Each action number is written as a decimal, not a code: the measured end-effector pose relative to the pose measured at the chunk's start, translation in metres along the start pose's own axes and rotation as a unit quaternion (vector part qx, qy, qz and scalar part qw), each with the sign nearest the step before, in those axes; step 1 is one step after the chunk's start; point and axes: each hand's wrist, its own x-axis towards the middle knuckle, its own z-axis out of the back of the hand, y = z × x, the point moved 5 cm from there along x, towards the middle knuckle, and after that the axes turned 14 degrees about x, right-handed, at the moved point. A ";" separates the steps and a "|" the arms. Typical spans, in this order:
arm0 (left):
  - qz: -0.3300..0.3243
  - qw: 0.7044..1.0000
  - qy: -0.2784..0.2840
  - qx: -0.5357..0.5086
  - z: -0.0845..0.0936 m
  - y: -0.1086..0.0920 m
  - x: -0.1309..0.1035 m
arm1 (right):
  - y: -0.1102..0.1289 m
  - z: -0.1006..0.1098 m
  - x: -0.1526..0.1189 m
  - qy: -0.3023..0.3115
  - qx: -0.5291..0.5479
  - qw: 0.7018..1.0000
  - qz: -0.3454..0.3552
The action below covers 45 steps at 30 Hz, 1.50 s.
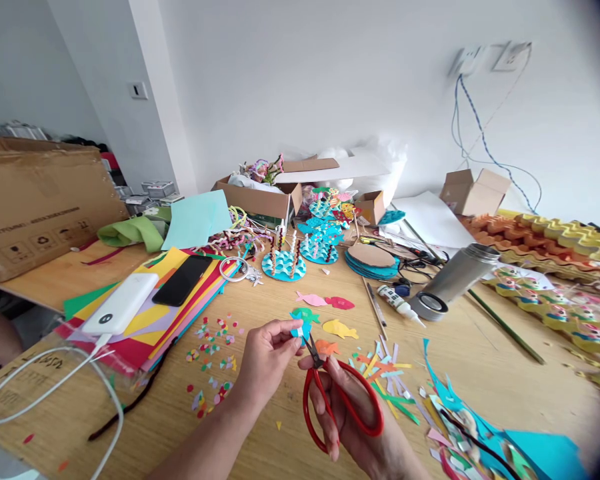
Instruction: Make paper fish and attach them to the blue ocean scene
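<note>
Blue paper piece [300,328] is pinched between the thumb and fingers of our left hand [269,352], held up over the middle of the tabletop [260,433], just in front of the green paper fish [307,314]. Our right hand [353,410] is closed around the red-handled scissors [318,363], their blades pointing up and left at the lower edge of the piece. Close beyond our hands we have the pink fish [310,299], the red fish [339,303] and the yellow fish [339,328], with the orange fish [327,347] right beside the blades, so there is little room on that side. To our left, paper dots [190,388] lie scattered between our forearm and the stack of coloured paper [153,337], and bare wood shows nearer us. To our right, cut strips [383,368] spread out near the scissors, and larger blue offcuts [543,450] fill the near right corner. A wider stretch of wood opens between the strips and the green stick [505,327], while the glue bottle [397,303] and metal flask [457,280] bound its far edge
</note>
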 end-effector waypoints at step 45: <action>0.069 0.996 0.001 -0.061 -0.002 0.005 -0.001 | 0.006 -0.007 -0.004 -0.010 -0.077 0.996 0.036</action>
